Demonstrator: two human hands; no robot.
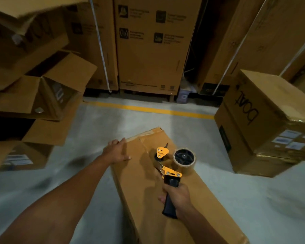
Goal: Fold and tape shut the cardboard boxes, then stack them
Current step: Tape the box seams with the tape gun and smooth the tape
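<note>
Fingers (121, 142) outstretched, the left hand (117, 152) pins a cardboard box (139, 184) to the floor (95, 124), seemingly so the right hand (180, 198), clenching a tape dispenser (172, 173), can seal it.

Long brown cardboard box (139, 182) lies closed on grey floor, top flat
</note>
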